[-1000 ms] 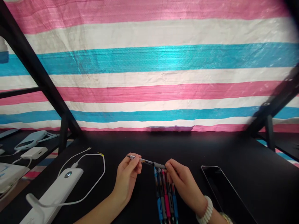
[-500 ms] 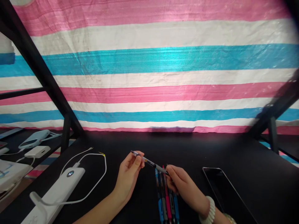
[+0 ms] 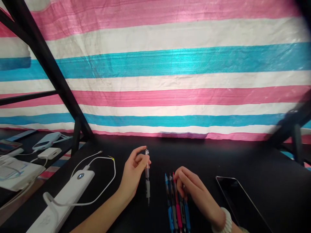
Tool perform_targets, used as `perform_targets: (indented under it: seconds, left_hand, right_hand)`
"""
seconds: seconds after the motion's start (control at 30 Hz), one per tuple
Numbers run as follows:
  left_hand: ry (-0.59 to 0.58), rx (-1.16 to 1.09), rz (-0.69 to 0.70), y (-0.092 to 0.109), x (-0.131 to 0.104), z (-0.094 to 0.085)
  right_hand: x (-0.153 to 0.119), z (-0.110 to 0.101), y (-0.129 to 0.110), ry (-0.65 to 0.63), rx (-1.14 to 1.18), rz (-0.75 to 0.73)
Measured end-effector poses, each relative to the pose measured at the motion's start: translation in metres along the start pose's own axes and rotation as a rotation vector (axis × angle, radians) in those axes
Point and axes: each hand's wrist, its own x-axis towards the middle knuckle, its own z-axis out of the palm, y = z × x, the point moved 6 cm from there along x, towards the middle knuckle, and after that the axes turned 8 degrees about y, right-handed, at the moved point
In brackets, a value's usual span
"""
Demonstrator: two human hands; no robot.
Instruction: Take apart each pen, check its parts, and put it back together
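Observation:
My left hand (image 3: 134, 173) grips a clear-barrelled pen (image 3: 147, 176) near its top, between thumb and fingers. The pen has a grey grip section and points down toward the desk, its thin end lowest. My right hand (image 3: 191, 186) is closed, fingers curled and thumb pressed in. Whatever it may hold is hidden. It hovers at the upper right of a row of several pens (image 3: 179, 216) lying side by side on the black desk (image 3: 136, 216). Blue, grey and pink grips show among them, and the hand covers part of the row.
To the left lies a white power bank (image 3: 65, 200) with a looped white cable (image 3: 114, 174). A dark phone (image 3: 243, 204) rests at the right. Chargers and a white box (image 3: 19, 171) sit beyond the black frame bar (image 3: 60, 87). A striped sheet (image 3: 170, 81) hangs behind the desk.
The pen has come away from my right hand and swung from slanting to nearly upright in my left. My right hand has curled closed beside the pen row. The view has shifted slightly.

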Motion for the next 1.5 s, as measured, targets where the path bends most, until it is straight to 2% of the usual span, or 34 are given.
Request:
perform_targets:
  seconds: [0.2,0.3,0.5,0.63,0.87,1.27,1.5]
  left_hand:
    - [-0.101,0.205,0.04,-0.003,-0.006,0.011]
    - [-0.143,0.234,0.053,-0.006,-0.007,0.012]
    - [-0.151,0.243,0.102,-0.004,0.0,0.008]
    - [-0.144,0.228,0.07,-0.001,0.007,0.006]
    - [-0.304,0.35,0.009,-0.001,0.016,0.004]
    - [-0.32,0.566,0.066,-0.004,0.033,-0.015]
    - [-0.342,0.612,0.046,-0.004,0.033,-0.016]
  right_hand:
    - [-0.001,0.002,0.002,-0.024,-0.022,0.005]
    - [-0.002,0.002,0.003,-0.027,-0.03,0.0]
    - [-0.004,0.005,0.003,-0.053,-0.073,-0.016]
    - [-0.006,0.006,0.003,-0.065,-0.102,0.0]
    - [-0.004,0.004,0.01,-0.074,-0.06,0.003]
    - [-0.009,0.006,0.007,-0.071,-0.124,0.004]
    - [-0.009,0.008,0.009,-0.087,-0.147,0.01]
